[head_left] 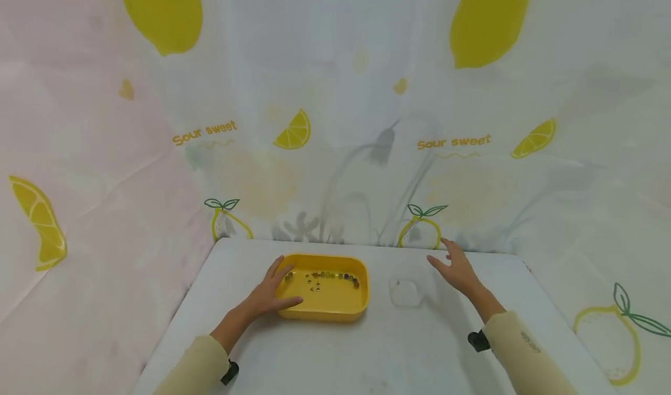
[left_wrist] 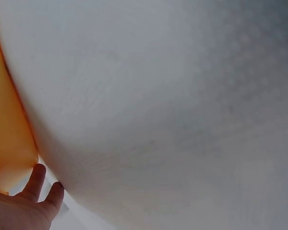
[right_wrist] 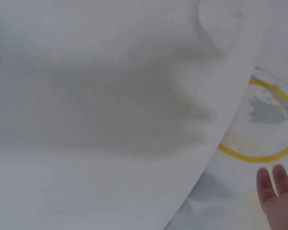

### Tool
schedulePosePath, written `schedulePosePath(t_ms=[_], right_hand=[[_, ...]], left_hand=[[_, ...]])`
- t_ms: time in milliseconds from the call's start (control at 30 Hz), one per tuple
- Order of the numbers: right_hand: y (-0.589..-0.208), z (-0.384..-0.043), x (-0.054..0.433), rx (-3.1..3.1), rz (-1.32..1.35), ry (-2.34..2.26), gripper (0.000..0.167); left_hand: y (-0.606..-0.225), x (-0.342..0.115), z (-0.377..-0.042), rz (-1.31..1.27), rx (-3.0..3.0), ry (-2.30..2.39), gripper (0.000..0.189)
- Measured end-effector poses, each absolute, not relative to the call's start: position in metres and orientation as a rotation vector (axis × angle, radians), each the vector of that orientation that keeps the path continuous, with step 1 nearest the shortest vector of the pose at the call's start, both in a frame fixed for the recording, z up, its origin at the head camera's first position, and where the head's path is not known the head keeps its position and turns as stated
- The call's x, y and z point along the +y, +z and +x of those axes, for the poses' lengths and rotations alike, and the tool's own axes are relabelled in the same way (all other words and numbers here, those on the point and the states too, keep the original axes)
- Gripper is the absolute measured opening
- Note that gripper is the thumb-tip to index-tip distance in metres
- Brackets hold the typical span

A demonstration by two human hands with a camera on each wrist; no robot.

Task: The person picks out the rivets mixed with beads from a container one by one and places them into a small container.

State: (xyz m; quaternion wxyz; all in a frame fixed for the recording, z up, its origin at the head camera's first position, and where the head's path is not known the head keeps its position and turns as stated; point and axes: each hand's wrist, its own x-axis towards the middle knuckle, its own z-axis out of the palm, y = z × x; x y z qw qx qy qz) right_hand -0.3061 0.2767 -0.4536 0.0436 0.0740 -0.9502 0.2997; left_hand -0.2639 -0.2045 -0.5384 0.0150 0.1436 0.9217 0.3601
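A yellow rectangular tray (head_left: 335, 313) stands on the white table. Glass marbles (head_left: 330, 275) line its far side inside, and several tiny shiny pieces (head_left: 317, 289) lie near its middle. My left hand (head_left: 264, 295) is at the tray's left end with fingers spread and thumb over the near rim; whether it touches is unclear. Part of the left hand (left_wrist: 31, 201) also shows beside the tray wall in the left wrist view. Right of the tray sits a small clear dish (head_left: 403, 294) with a tiny piece in it. My right hand (head_left: 461, 271) hovers beyond the dish, fingers extended, holding nothing.
The white table (head_left: 325, 360) ends against a hanging cloth (head_left: 335, 179) printed with lemons, at the back and sides. A dark wrist camera (head_left: 478, 341) is strapped at the right cuff, another (head_left: 229, 373) at the left.
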Motion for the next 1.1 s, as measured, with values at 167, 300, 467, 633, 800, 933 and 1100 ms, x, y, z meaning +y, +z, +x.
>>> schedulePosePath(t_ms=[167,300,467,633,800,933,1100], right_hand=[[-0.461,-0.301,0.288,-2.837,0.387,0.43,0.083],[-0.47,-0.298,0.295,-2.746,0.466,0.231,0.082],[-0.474,-0.297,0.301,-2.654,0.51,0.132,0.083],[-0.466,-0.299,0.303,-2.658,0.496,0.075,0.087],[-0.458,-0.301,0.297,-2.716,0.478,0.078,0.084],[-0.456,-0.3,0.292,-2.753,0.467,0.084,0.082],[-0.455,-0.303,0.283,-2.733,0.487,0.083,0.083]], left_hand=[[-0.541,-0.205,-0.262,0.474,2.87,1.111,0.094],[-0.54,-0.206,-0.262,0.481,2.89,1.094,0.094],[-0.539,-0.207,-0.263,0.467,2.903,1.073,0.095],[-0.54,-0.205,-0.263,0.441,2.891,1.084,0.095],[-0.539,-0.205,-0.263,0.435,2.876,1.123,0.095],[-0.539,-0.204,-0.262,0.43,2.859,1.128,0.095],[-0.539,-0.205,-0.263,0.426,2.866,1.096,0.096]])
